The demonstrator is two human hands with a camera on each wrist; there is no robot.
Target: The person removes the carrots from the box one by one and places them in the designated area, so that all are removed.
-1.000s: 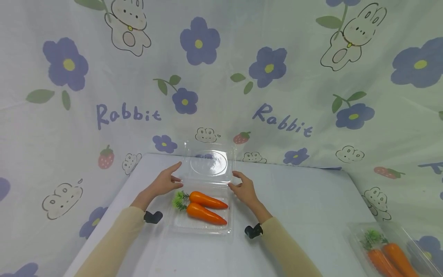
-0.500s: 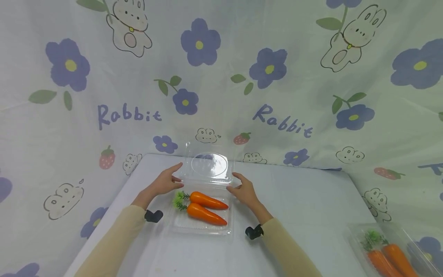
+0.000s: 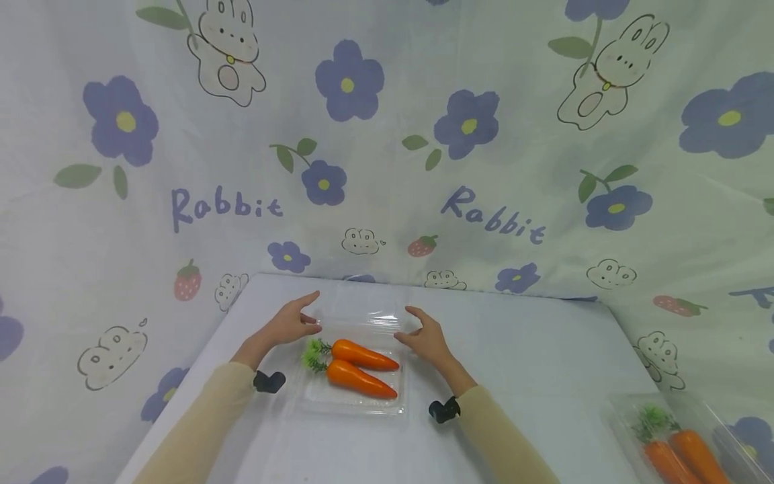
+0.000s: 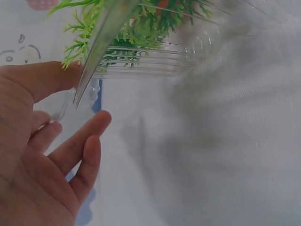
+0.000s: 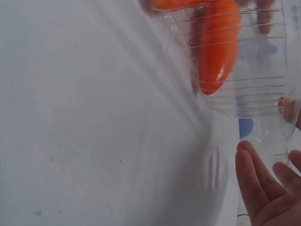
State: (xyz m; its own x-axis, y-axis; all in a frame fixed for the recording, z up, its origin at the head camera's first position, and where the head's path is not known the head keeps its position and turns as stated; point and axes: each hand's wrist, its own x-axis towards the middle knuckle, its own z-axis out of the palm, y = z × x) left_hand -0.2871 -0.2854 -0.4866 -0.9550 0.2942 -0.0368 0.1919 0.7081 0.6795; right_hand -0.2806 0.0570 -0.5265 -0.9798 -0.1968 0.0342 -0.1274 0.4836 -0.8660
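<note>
A transparent plastic clamshell box (image 3: pixel 353 411) lies on the table with its lid (image 3: pixel 375 314) folded back on the far side. Two orange carrots (image 3: pixel 363 380) with green leafy tops (image 3: pixel 312 355) lie side by side in its base. My left hand (image 3: pixel 290 323) is at the box's left side near the hinge. In the left wrist view its thumb (image 4: pixel 51 77) reaches the rim, with the other fingers spread. At the right side is my right hand (image 3: pixel 426 334), thumb by the rim. Its fingers (image 5: pixel 254 176) extend loosely beside the plastic; exact contact is unclear.
Another transparent box (image 3: pixel 625 430) with two carrots (image 3: pixel 698 454) and green tops stands at the near right, partly out of view. A white cloth covers the table (image 3: pixel 514 363). Behind it hangs a rabbit-and-flower patterned curtain (image 3: pixel 387 168).
The lid, more upright before, has tipped farther back and lower, and its bright glare has shrunk. The right thumb has shifted slightly toward me. The carrots stay where they were.
</note>
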